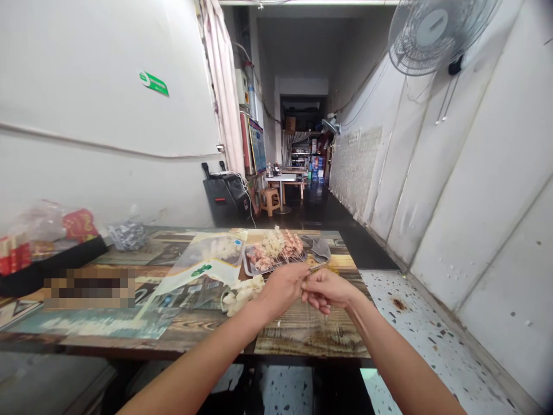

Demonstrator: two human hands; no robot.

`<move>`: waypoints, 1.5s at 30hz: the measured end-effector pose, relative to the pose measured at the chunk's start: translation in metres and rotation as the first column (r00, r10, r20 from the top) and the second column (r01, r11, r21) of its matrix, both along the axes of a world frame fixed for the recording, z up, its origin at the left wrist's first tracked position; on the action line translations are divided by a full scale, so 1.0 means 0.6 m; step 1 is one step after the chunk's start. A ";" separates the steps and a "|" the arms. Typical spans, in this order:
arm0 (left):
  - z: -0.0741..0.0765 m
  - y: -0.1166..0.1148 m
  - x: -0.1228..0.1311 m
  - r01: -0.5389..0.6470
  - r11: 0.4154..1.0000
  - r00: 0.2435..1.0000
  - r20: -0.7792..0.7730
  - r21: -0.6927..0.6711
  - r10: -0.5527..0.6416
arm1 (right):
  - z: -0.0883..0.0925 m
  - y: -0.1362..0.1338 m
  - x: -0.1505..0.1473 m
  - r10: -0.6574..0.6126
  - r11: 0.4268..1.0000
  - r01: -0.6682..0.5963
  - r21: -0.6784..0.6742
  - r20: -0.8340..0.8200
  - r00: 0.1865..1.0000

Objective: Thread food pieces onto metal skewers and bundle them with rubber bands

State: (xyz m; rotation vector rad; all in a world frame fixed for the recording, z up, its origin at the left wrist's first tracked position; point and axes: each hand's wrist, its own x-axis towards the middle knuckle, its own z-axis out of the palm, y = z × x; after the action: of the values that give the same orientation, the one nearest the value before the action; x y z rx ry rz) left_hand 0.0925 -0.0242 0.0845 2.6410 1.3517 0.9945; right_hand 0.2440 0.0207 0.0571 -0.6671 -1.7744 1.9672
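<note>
My left hand [283, 286] and my right hand [328, 289] meet above the wooden-patterned table, fingers pinched together at the tips. Whatever sits between them is too small to make out. Just beyond, a metal tray [247, 267] bears skewers of pinkish meat [292, 244] and a heap of pale, whitish skewered pieces [275, 242]. Left of my left hand lies a pile of pale, soft-looking food pieces [240, 295], partly hidden by my wrist. A clear and white plastic bag [211, 260] with more pale pieces is spread behind that pile.
A grey cloth [320, 249] lies right of the tray. On the table's left are a black tray [54, 262] with red packets and a crumpled silvery bundle [128, 235]. A black speaker-like case [230, 196] stands beyond the table; a fan [432, 29] hangs upper right.
</note>
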 end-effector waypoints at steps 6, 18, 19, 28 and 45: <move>0.006 0.009 -0.013 -0.034 0.999 0.999 -0.008 -0.037 0.034 | 0.028 0.004 0.031 -0.336 0.879 0.272 0.390 0.105 0.936; 0.011 0.017 -0.028 -0.004 0.991 0.994 -0.110 -0.133 -0.011 | 0.096 -0.023 0.049 -0.752 0.109 -0.131 0.985 0.168 0.638; 0.014 0.017 -0.030 -0.009 0.991 0.994 -0.108 -0.133 -0.006 | 0.098 -0.025 0.050 -0.759 0.094 -0.142 0.985 0.163 0.631; 0.017 0.016 -0.038 0.007 0.994 0.988 -0.155 -0.112 -0.024 | 0.111 -0.033 0.041 -0.756 0.020 -0.281 0.960 0.198 0.624; 0.042 -0.008 -0.046 0.106 0.938 0.993 0.087 -0.331 -0.081 | 0.094 -0.013 0.051 -0.515 0.362 0.231 0.903 -0.013 0.857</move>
State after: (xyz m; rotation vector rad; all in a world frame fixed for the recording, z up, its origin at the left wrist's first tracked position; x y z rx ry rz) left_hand 0.0652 -0.0292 0.1100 2.3681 1.2394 0.7609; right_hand 0.2747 0.0131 0.1136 -0.8556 -2.1998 0.4266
